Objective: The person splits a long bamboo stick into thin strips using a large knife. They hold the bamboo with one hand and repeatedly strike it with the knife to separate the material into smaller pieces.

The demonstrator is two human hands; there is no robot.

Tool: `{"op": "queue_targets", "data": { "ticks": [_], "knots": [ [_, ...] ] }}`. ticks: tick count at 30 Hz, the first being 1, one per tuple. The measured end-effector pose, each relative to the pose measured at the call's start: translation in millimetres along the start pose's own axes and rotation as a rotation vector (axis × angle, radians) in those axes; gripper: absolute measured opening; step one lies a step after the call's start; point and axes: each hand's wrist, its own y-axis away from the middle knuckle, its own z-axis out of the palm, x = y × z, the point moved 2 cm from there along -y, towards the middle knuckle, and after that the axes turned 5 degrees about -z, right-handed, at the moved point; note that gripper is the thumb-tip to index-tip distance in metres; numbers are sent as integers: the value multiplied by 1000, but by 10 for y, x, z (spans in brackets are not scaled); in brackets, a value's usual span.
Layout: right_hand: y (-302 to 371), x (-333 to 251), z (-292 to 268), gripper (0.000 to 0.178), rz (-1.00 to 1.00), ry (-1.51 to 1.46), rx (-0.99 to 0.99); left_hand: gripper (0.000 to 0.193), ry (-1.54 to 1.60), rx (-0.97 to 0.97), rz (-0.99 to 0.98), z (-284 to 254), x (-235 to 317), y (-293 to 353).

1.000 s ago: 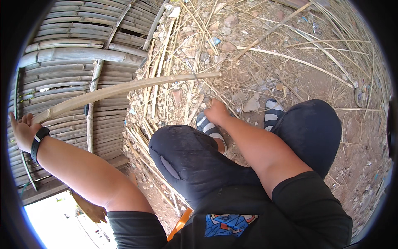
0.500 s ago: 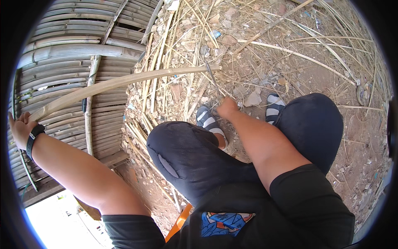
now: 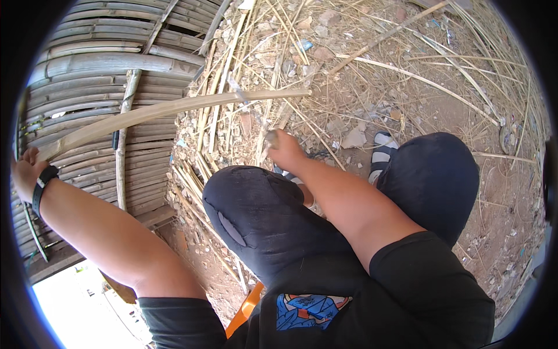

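Observation:
A long, pale, curved bamboo strip (image 3: 157, 113) spans from the far left to the middle of the view. My left hand (image 3: 28, 175), with a dark watch on the wrist, is closed around its near left end. My right hand (image 3: 286, 152) is closed on the handle of a knife, below the strip's free right end. The knife blade (image 3: 237, 87) is smeared by motion and points up and left, crossing the strip. Whether the edge touches the strip or passes over it, I cannot tell.
A bamboo slat wall (image 3: 87, 104) stands at the left. Split bamboo strips (image 3: 224, 75) and straw litter the dirt ground (image 3: 494, 215). My bent knees (image 3: 250, 215) and sandalled feet (image 3: 382, 152) are below the work. Something orange (image 3: 247, 308) shows beside my left hip.
My right hand has swept left with the knife, from near the strip's free end toward its middle. The strip and my left hand have shifted only slightly.

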Motion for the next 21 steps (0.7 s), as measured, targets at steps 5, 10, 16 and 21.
{"op": "queue_targets", "data": {
  "ticks": [5,10,16,21],
  "knots": [
    [-124,311,-352,40,392,129,-78,61,322,21,9,-66,140,-8],
    [-150,-704,-170,36,139,-49,-247,62,407,122,-47,65,403,437],
    [-173,-921,-159,52,-188,44,-339,45,432,201,-132,99,504,582],
    [-285,235,-353,41,256,190,-151,46,559,299,-295,194,429,645]
  ]
}}
